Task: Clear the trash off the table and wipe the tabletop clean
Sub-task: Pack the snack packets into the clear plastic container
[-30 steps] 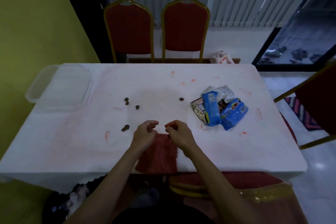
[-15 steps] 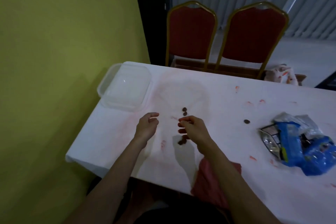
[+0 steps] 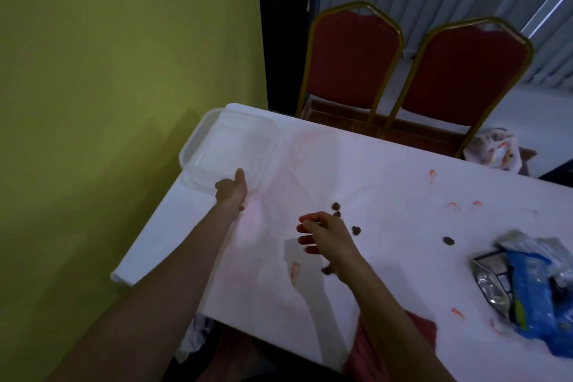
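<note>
My left hand (image 3: 232, 189) reaches out to the near rim of a clear plastic container (image 3: 226, 146) at the table's left end; its fingers are hidden, so a grip cannot be confirmed. My right hand (image 3: 325, 236) hovers over the white tabletop (image 3: 387, 183) with fingers apart and holds nothing. Small dark crumbs (image 3: 336, 206) lie just beyond and beside it. A red cloth (image 3: 418, 329) hangs at the near edge under my right forearm. Blue and silver snack wrappers (image 3: 527, 291) lie at the right. Red smears (image 3: 294, 270) dot the tabletop.
A yellow-green wall (image 3: 108, 87) runs close along the left side. Two red chairs with gold frames (image 3: 356, 56) stand at the far side. A crumpled white bag (image 3: 493, 152) sits behind the far edge. Crumpled paper (image 3: 195, 338) lies below the near left edge.
The view has swung left. My left hand has stretched forward to the clear container's rim. My right hand has left the red cloth and now hovers near the dark crumbs.
</note>
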`<action>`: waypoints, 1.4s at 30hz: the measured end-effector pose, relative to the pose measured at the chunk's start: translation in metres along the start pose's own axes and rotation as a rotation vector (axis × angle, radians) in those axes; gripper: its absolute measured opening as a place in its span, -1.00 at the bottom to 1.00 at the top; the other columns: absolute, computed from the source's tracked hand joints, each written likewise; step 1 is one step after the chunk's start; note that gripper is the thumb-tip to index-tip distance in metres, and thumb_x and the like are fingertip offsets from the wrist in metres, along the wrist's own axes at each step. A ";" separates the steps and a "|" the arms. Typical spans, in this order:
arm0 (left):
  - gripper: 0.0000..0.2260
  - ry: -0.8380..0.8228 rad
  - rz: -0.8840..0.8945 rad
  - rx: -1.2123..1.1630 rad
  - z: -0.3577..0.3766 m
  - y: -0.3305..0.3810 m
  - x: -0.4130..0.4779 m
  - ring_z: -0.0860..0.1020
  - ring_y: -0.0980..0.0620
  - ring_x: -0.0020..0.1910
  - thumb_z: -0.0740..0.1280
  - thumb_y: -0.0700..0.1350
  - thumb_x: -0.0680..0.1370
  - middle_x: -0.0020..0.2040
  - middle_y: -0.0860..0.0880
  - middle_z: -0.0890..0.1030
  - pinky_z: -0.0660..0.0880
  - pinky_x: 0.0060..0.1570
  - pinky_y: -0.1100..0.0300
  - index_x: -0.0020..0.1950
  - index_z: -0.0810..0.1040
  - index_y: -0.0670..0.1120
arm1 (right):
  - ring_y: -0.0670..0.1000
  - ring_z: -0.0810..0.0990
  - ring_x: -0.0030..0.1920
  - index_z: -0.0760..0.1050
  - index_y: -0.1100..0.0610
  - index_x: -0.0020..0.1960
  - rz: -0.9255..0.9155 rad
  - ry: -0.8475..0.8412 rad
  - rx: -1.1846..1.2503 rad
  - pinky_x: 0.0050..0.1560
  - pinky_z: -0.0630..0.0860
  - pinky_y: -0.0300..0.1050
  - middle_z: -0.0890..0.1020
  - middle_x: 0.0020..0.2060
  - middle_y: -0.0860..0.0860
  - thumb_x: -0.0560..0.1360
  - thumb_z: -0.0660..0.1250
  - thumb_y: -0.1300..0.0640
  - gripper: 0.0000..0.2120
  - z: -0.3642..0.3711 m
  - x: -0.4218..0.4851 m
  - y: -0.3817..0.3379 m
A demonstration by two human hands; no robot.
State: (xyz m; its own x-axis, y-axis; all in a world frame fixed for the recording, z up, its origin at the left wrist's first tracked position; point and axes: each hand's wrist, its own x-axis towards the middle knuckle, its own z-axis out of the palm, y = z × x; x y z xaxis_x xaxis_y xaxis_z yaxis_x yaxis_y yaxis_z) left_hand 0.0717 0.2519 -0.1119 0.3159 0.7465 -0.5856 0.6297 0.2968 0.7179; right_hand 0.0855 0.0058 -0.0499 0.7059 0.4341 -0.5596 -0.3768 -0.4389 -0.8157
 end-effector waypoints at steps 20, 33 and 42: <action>-0.76 -0.361 0.206 -0.052 0.015 -0.016 -0.117 0.72 -0.17 -0.18 0.13 -0.26 0.61 -0.08 -0.26 0.65 0.63 0.02 -0.12 0.27 0.26 -0.13 | 0.08 0.68 -0.03 0.60 0.14 0.08 0.019 0.371 0.343 0.02 0.62 0.02 0.68 0.04 0.11 0.63 0.27 0.13 -0.84 -0.126 0.004 0.016; -0.53 -0.835 0.371 0.355 0.057 -0.064 -0.209 0.72 -0.04 -0.09 0.19 -0.21 0.62 0.05 -0.11 0.69 0.66 -0.01 -0.04 0.44 0.33 0.21 | 0.06 0.68 0.07 0.59 0.08 0.18 0.107 0.648 0.444 0.16 0.60 0.18 0.71 0.02 0.02 0.62 0.18 -0.18 -0.60 -0.184 -0.095 0.107; -0.32 -0.854 0.336 0.487 0.072 -0.102 -0.246 0.69 -0.11 -0.22 0.22 -0.24 0.58 -0.33 0.01 0.55 0.64 0.01 -0.12 0.53 0.03 0.30 | 0.02 0.54 0.27 0.38 0.01 0.45 0.164 0.576 0.177 0.32 0.48 0.17 0.55 0.28 -0.03 0.49 0.20 -0.39 -0.32 -0.184 -0.118 0.149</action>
State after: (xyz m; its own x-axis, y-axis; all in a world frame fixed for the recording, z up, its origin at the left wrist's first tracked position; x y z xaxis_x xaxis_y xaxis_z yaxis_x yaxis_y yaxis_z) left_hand -0.0190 -0.0049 -0.0678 0.8060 0.0190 -0.5917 0.5750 -0.2629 0.7748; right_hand 0.0560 -0.2559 -0.0785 0.8220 -0.1434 -0.5511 -0.5664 -0.3050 -0.7656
